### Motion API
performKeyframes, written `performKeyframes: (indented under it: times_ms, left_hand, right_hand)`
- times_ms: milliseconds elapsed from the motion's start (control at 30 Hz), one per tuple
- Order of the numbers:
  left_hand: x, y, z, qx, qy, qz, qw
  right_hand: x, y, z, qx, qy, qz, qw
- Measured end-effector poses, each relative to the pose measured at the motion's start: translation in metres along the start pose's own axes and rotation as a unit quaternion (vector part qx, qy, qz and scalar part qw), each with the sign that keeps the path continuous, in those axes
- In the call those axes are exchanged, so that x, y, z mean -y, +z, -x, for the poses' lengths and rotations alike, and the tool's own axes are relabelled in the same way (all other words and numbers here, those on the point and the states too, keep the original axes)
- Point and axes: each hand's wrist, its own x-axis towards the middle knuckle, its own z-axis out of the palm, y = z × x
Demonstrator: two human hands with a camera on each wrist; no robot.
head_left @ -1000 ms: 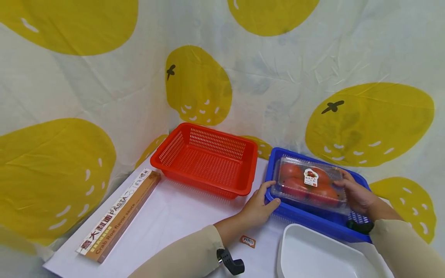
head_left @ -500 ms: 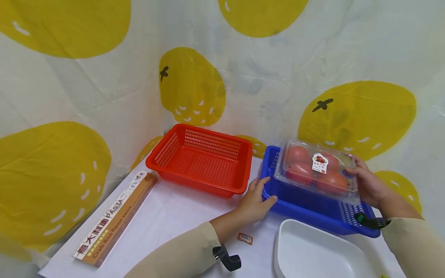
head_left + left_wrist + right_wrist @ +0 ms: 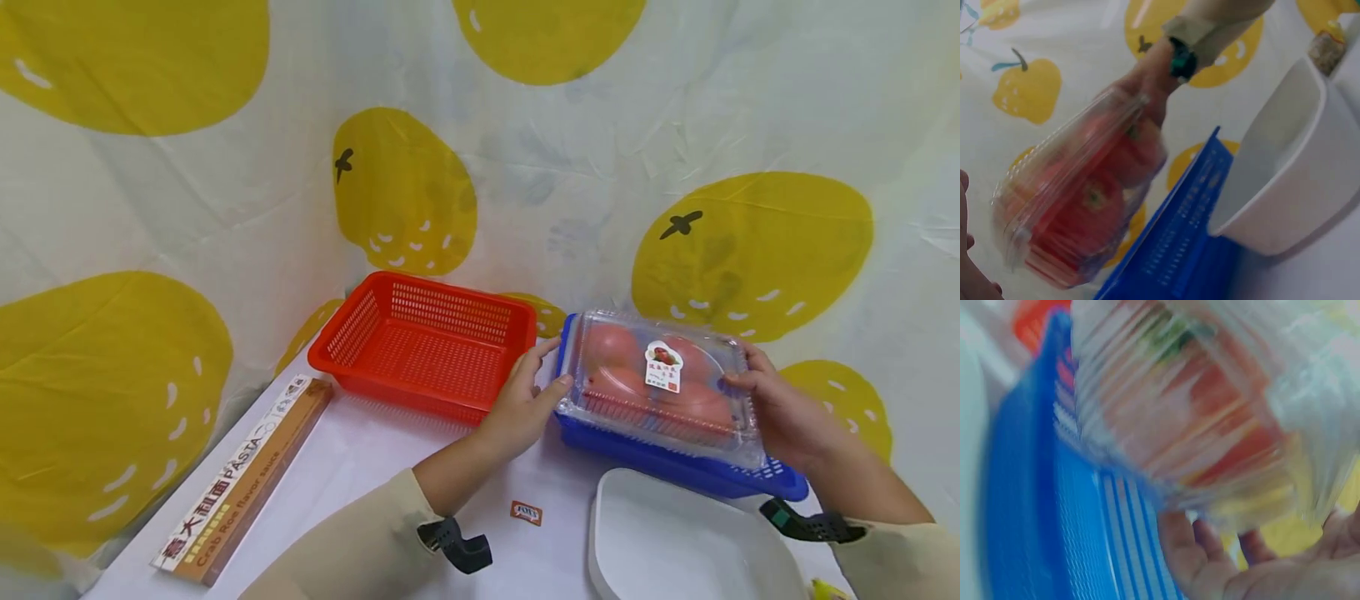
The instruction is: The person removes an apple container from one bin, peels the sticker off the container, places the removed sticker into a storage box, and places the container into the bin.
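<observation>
A clear plastic box of tomatoes (image 3: 622,390) with a white label is held up over the blue basket (image 3: 637,450). My right hand (image 3: 787,408) grips its right end, thumb on the lid and fingers underneath, as the right wrist view shows. Beside the box's left end is my left hand (image 3: 521,404), fingers spread. A small gap shows between that hand and the box (image 3: 1079,194) in the left wrist view. Much of the blue basket is hidden under the box.
A red basket (image 3: 427,358) stands at the back left, close to my left hand. Along the left edge lies a long pasta box (image 3: 243,483). A white bin (image 3: 690,542) stands in front of the blue basket, and a small orange card (image 3: 527,512) lies on the table.
My right hand has lifted the tomato box out of the blue basket and shifted it slightly left. My left hand has let go of the basket's rim and moved left.
</observation>
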Motion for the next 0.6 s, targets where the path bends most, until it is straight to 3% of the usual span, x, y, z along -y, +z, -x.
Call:
performKeyframes:
  times_ms: [67, 200, 367, 600]
  left_hand:
    - [-0.003, -0.011, -0.002, 0.000, 0.015, 0.004, 0.9999]
    - [-0.006, -0.034, -0.002, 0.015, 0.015, 0.025, 0.9994]
    - [-0.013, -0.068, 0.008, 0.032, 0.001, 0.024, 0.9992]
    - [-0.018, -0.119, 0.031, 0.046, -0.015, -0.007, 0.9988]
  right_hand:
    - [-0.002, 0.015, 0.001, -0.008, 0.007, -0.004, 1.000]
    - [-0.008, 0.048, 0.004, -0.053, 0.039, -0.006, 0.998]
    - [-0.015, 0.093, -0.003, -0.121, 0.071, -0.024, 0.990]
    - [-0.023, 0.164, -0.023, -0.148, 0.077, -0.054, 0.985]
